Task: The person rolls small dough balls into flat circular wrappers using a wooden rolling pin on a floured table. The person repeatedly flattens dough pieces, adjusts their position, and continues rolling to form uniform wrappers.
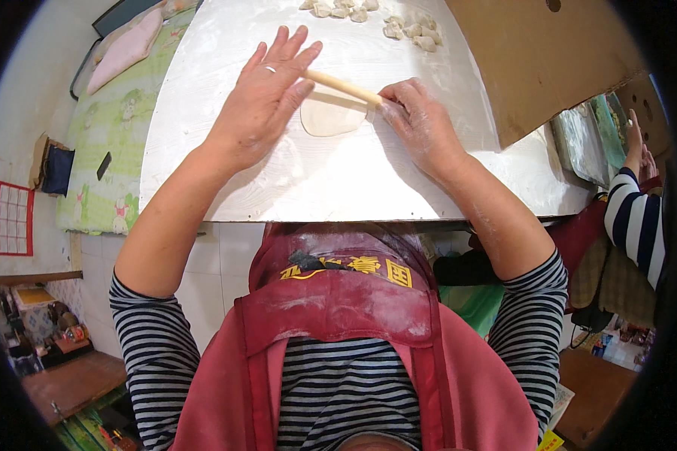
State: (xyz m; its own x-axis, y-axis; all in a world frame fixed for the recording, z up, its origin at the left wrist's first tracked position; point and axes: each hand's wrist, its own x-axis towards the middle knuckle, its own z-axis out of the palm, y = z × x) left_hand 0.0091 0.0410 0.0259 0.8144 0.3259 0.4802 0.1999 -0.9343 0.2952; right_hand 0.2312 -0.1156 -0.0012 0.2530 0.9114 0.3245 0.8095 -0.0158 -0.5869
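Observation:
A pale wooden rolling pin (343, 87) slants across the far edge of a flat, rounded sheet of dough (333, 117). My right hand (420, 121), dusted with flour, is curled around the pin's right end. At its left end, my left hand (273, 93) lies over the pin with the fingers stretched out and apart, wearing a ring. The palm hides that end of the pin. Beneath the dough is a white, floury board (248, 197).
Small dough pieces (414, 31) lie in clusters at the board's far side. A cardboard sheet (547, 62) covers the far right. Beyond it show a tray (581, 141) and another person's striped sleeve (634, 217). A bed with a green patterned cover (113, 146) stands at left, with a phone (104, 166) on it.

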